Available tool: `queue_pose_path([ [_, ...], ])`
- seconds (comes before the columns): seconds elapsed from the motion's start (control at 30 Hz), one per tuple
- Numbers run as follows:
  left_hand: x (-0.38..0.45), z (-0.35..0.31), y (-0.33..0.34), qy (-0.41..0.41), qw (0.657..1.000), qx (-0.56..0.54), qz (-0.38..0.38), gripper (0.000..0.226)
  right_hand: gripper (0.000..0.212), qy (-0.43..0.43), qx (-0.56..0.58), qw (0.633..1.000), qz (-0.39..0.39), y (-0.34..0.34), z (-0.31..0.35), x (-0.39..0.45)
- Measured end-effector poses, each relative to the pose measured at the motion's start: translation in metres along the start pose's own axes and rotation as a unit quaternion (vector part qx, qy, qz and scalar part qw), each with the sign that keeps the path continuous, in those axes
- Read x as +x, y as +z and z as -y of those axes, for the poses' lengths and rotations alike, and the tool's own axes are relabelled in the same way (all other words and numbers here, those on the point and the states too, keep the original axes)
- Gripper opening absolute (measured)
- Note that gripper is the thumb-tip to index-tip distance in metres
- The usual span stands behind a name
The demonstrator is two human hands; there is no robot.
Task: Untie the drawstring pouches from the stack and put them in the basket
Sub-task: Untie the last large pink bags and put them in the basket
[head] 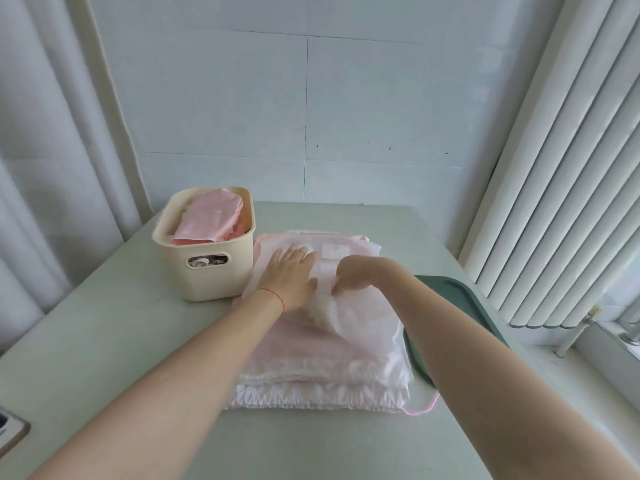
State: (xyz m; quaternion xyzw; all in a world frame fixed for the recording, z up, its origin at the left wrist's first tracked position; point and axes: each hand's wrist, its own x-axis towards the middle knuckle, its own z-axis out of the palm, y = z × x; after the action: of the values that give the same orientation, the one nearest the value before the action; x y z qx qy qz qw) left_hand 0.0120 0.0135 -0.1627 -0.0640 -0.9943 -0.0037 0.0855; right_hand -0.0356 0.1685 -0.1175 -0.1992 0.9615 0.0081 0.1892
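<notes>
A stack of pale pink and white drawstring pouches [322, 368] lies on the table in front of me, gathered edges toward me, a pink cord [424, 408] trailing at its near right corner. My left hand [289, 275] lies flat with straight fingers on the top pouch. My right hand [349, 275] is curled, and its fingers pinch the bunched fabric of the top pouch [325, 306] just right of the left hand. A cream basket [214, 271] stands left of the stack, holding folded pink pouches [207, 218] up to its rim.
A dark green tray [460, 306] lies under my right forearm, right of the stack. A phone-like object [10, 433] sits at the near left table edge. White curtains hang at left, a ribbed radiator and a window sill at right, a wall behind the table.
</notes>
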Motion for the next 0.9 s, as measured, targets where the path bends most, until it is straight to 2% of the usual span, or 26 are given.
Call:
queue_pose_path([
  [0.1, -0.007, 0.003, -0.018, 0.008, 0.997, -0.006, -0.080, 0.052, 0.013, 0.014, 0.113, 0.992, -0.056, -0.012, -0.010, -0.019],
  [0.13, -0.008, 0.006, -0.025, -0.001, 0.993, -0.004, -0.122, 0.051, 0.014, 0.020, 0.168, 0.981, -0.095, -0.017, -0.015, -0.026],
  [0.23, -0.017, 0.024, -0.052, -0.092, 0.963, 0.022, -0.251, 0.046, 0.059, 0.009, 0.347, 0.915, -0.206, -0.035, -0.020, -0.048],
  [0.3, -0.026, 0.041, -0.069, -0.183, 0.954, 0.004, -0.237, 0.041, 0.066, -0.026, 0.420, 0.874, -0.242, -0.047, -0.016, -0.054],
  [0.4, -0.039, 0.073, -0.088, -0.286, 0.939, -0.063, -0.182, 0.038, 0.049, -0.045, 0.526, 0.815, -0.239, -0.064, 0.008, -0.053],
  [0.5, -0.048, 0.108, -0.099, -0.309, 0.912, -0.191, -0.190, 0.041, 0.041, -0.061, 0.598, 0.774, -0.200, -0.076, 0.040, -0.043],
  [0.57, -0.056, 0.129, -0.110, -0.306, 0.881, -0.289, -0.215, 0.038, 0.038, -0.077, 0.605, 0.771, -0.183, -0.085, 0.069, -0.032],
  [0.63, -0.062, 0.139, -0.123, -0.289, 0.848, -0.383, -0.227, 0.029, 0.035, -0.091, 0.594, 0.780, -0.174, -0.090, 0.095, -0.018],
  [0.67, -0.065, 0.148, -0.131, -0.278, 0.841, -0.402, -0.230, 0.023, 0.033, -0.099, 0.584, 0.788, -0.166, -0.094, 0.114, -0.009],
  [0.73, -0.059, 0.164, -0.138, -0.244, 0.855, -0.403, -0.218, 0.020, 0.031, -0.110, 0.560, 0.806, -0.158, -0.099, 0.141, 0.010],
  [0.8, -0.048, 0.178, -0.141, -0.218, 0.888, -0.362, -0.184, 0.033, 0.029, -0.110, 0.530, 0.827, -0.150, -0.101, 0.164, 0.029],
  [0.9, -0.031, 0.191, -0.134, -0.170, 0.945, -0.269, -0.074, 0.046, 0.035, -0.103, 0.420, 0.889, -0.154, -0.098, 0.185, 0.045],
])
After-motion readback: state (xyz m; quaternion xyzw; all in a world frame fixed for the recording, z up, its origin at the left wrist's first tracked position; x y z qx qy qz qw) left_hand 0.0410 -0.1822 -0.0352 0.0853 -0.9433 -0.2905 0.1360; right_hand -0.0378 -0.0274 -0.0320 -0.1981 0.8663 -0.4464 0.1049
